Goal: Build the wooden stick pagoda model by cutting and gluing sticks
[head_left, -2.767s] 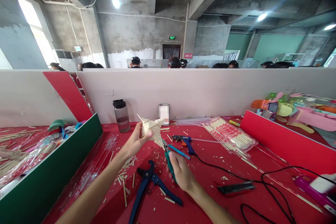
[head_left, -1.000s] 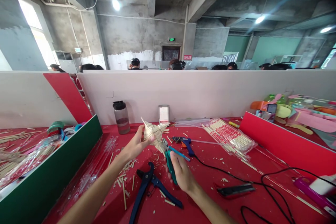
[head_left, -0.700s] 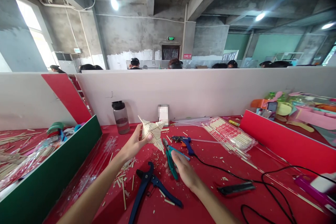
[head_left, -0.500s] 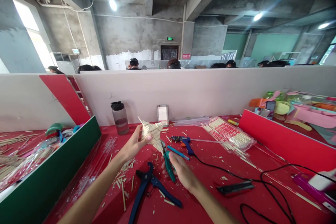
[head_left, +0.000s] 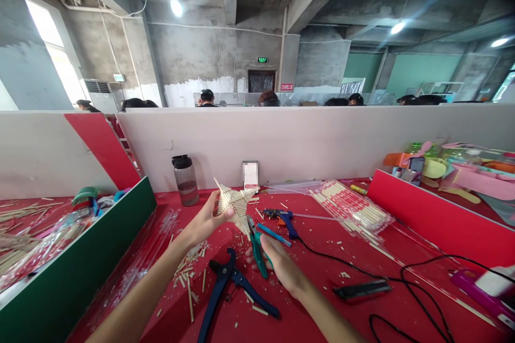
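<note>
My left hand (head_left: 211, 214) is closed on a star-shaped piece made of pale wooden sticks (head_left: 235, 202), the thumb pressed on its face. My right hand (head_left: 277, 260) grips green-handled pliers (head_left: 257, 252). The jaws of the pliers lie at the star's lower right point; whether they touch it I cannot tell. Just right of the jaws lies a blue pen-like stick (head_left: 274, 235). A blue hot glue gun (head_left: 284, 220) rests behind it on the red table. Below my hands lies a dark blue cutter tool (head_left: 225, 284) with its handles spread.
A dark water bottle (head_left: 185, 181) stands at the back left, a phone-like upright object (head_left: 250, 176) at the back middle. Bundled wooden sticks (head_left: 354, 206) lie to the right, near a black utility knife (head_left: 362, 289) and a black cord (head_left: 338, 262). A green divider (head_left: 92, 252) bounds the left side.
The camera view has shifted very slightly. The star and the pliers keep nearly the same place relative to each other, and both hands hold as before.
</note>
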The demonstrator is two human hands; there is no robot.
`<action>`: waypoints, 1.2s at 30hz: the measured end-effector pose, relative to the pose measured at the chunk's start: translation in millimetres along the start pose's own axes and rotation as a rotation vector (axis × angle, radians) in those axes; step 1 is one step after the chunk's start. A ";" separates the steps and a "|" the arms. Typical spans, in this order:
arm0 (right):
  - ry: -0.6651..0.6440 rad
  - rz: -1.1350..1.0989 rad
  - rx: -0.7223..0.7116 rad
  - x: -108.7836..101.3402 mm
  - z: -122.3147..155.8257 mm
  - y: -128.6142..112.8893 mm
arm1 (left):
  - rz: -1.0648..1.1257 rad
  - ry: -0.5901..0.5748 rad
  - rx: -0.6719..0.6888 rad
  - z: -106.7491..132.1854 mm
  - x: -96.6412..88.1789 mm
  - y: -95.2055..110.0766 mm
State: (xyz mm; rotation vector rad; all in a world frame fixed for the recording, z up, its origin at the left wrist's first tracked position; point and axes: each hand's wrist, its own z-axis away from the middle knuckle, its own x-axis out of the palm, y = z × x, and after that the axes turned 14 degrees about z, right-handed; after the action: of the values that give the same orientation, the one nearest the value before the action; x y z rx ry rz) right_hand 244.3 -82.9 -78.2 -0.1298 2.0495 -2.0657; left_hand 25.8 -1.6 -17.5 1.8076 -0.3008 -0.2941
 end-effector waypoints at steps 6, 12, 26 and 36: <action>0.010 0.055 -0.024 -0.4 -1.3 3.5 | -0.039 -0.010 0.000 1.2 0.5 3.3; 0.025 0.225 -0.051 -1.8 -0.8 7.0 | -0.025 -0.023 -0.001 2.4 1.4 5.9; 0.152 0.367 -0.173 2.1 -0.6 7.0 | -0.042 -0.020 0.028 2.9 4.6 2.1; 0.033 0.310 -0.114 -8.8 -3.2 11.3 | -0.022 0.001 0.009 -1.2 0.1 -8.0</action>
State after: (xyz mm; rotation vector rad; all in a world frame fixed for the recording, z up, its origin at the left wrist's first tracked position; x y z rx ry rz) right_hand 253.2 -77.8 -88.6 0.1929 2.0554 -1.7767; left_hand 26.7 1.5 -24.9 1.8210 -0.2822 -0.3070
